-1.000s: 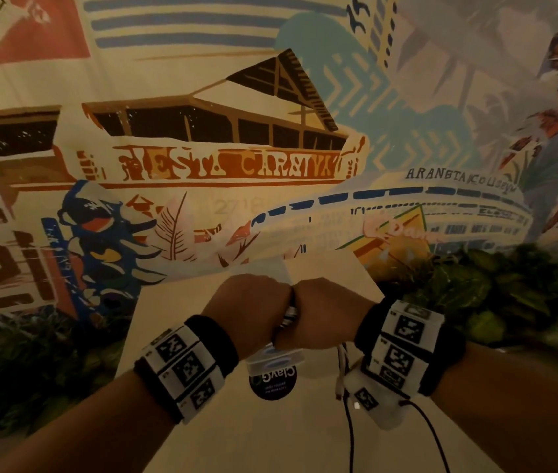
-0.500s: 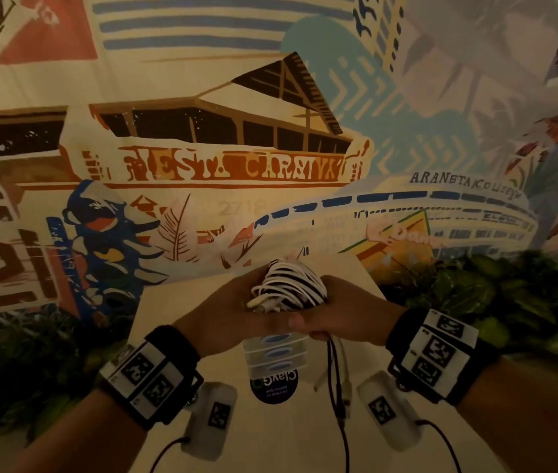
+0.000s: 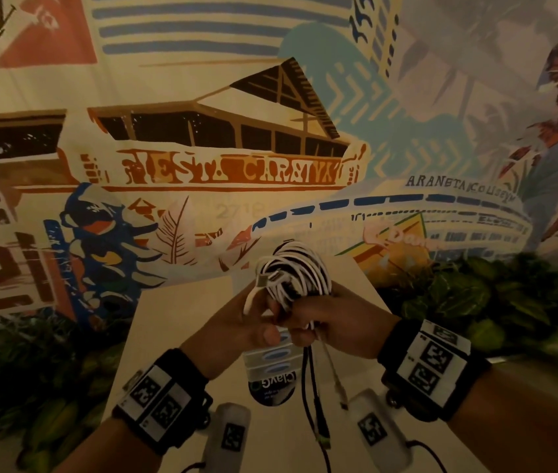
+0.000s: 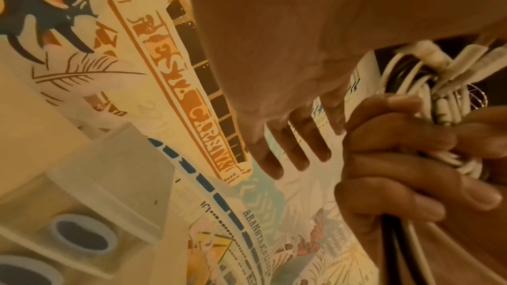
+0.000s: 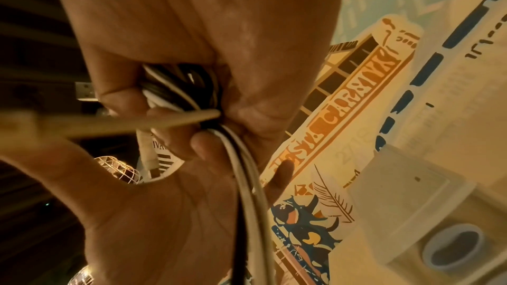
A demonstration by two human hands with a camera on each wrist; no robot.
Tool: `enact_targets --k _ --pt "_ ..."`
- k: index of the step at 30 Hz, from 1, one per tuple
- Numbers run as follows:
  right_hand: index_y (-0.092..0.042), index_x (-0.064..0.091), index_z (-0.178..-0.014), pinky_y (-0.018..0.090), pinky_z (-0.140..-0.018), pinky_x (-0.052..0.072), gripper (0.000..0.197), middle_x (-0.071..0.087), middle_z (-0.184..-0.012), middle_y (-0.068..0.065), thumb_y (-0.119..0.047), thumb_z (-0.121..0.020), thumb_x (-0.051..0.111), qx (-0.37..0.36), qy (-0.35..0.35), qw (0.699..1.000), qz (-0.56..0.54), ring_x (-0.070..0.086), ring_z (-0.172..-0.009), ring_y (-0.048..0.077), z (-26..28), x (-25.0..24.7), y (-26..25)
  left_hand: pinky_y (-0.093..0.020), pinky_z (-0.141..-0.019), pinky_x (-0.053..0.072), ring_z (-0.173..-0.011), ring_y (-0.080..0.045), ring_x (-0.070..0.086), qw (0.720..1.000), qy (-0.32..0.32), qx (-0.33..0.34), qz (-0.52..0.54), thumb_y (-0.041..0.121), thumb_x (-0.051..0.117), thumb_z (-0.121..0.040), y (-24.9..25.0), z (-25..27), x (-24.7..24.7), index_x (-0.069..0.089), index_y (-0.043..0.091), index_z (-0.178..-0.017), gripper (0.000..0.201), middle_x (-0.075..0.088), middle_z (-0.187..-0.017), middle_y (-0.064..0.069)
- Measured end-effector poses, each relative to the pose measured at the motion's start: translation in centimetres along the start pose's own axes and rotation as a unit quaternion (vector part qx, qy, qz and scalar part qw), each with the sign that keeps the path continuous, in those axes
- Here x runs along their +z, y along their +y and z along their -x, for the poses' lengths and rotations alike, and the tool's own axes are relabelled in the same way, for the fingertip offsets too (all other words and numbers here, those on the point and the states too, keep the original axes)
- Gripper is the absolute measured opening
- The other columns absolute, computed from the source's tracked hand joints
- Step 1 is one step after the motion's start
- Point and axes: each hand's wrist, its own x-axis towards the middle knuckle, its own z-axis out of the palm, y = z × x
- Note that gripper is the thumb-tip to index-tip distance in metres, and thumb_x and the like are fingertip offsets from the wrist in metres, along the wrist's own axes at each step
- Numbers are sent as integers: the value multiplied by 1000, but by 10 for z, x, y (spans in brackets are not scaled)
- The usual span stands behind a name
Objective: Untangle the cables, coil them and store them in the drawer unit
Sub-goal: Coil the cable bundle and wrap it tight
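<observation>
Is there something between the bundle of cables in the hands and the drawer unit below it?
Nothing visible blocks the way. The cable bundle is held by the left hand and the right hand above the drawer unit. Only loose cable ends hang down in front of the drawers.

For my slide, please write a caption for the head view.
Both hands, left hand and right hand, hold a tangled cable bundle above the drawer unit.

smooth white cables (image 3: pixel 292 271), translucent plastic drawer unit (image 4: pixel 90 198)
</observation>
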Motion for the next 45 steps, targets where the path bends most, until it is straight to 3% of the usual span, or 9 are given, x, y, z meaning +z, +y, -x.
enact_targets --k 5,9,12,15,22,28,32,41,45 --pt "-22 77 -98 30 -58 43 29 64 -92 8 -18 -72 66 -17 -54 998 -34 56 -65 17 4 12 -3 -35 -76 61 -106 -32 69 999 -30 -27 18 49 91 -64 13 -4 10 58 22 -135 82 72 -122 -2" --pt "-9 70 -82 31 -56 45 18 60 -74 15 -17 -67 63 -16 -51 999 -7 50 -57 26 7 9 -7 -38 -99 52 -126 -25 60 993 -120 -9 12 39 82 -79 20 2 -4 51 25 -145 74 61 -140 -7" --pt "-9 67 -78 26 -48 43 14 56 -73 15 -14 -68 59 1 -67 998 -10 50 -52 20 11 4 -6 -44 -111 43 -141 -31 45 994 -96 -15 42 57 78 -79 26 8 -20 38 27 -154 91 46 -154 -10" --pt "-13 67 -76 25 -48 44 13 54 -78 16 -14 -66 59 21 -65 998 -4 52 -55 20 13 1 -2 -45 -112 42 -140 -26 47 996 -79 -7 37 71 70 -77 32 7 -23 50 28 -147 85 53 -150 -3" --pt "-10 71 -91 24 -48 50 24 66 -75 11 -15 -69 61 55 -92 993 -49 65 -60 19 9 17 3 -31 -103 49 -134 -15 55 996 -84 20 -9 48 81 -75 32 -5 8 52 19 -137 75 61 -141 7" --pt "-19 78 -98 31 -58 61 23 74 -80 10 -26 -77 75 39 -138 984 -103 74 -67 23 8 19 -7 -43 -95 54 -126 -33 61 996 -29 37 81 41 88 -72 28 -11 19 69 20 -123 59 68 -128 -14" --pt "-15 77 -85 27 -62 59 20 71 -72 4 -18 -68 69 52 -91 993 -52 70 -64 18 7 18 -11 -32 -81 58 -89 -18 73 991 -1 53 124 27 85 -74 26 -11 26 77 22 -102 30 76 -90 -3" --pt "-7 68 -106 42 -74 60 31 66 -91 20 -17 -77 66 63 -89 994 -24 67 -76 30 8 12 -24 -40 -86 58 -102 -29 70 990 56 113 63 18 67 -85 42 -17 24 75 20 -101 18 74 -99 -9" --pt "-3 65 -106 46 -89 53 29 67 -87 10 -31 -100 62 120 -69 981 136 65 -81 31 14 -3 -19 -67 -93 51 -98 -35 67 984 106 132 49 18 71 -83 53 -22 10 72 19 -102 20 70 -99 -14"
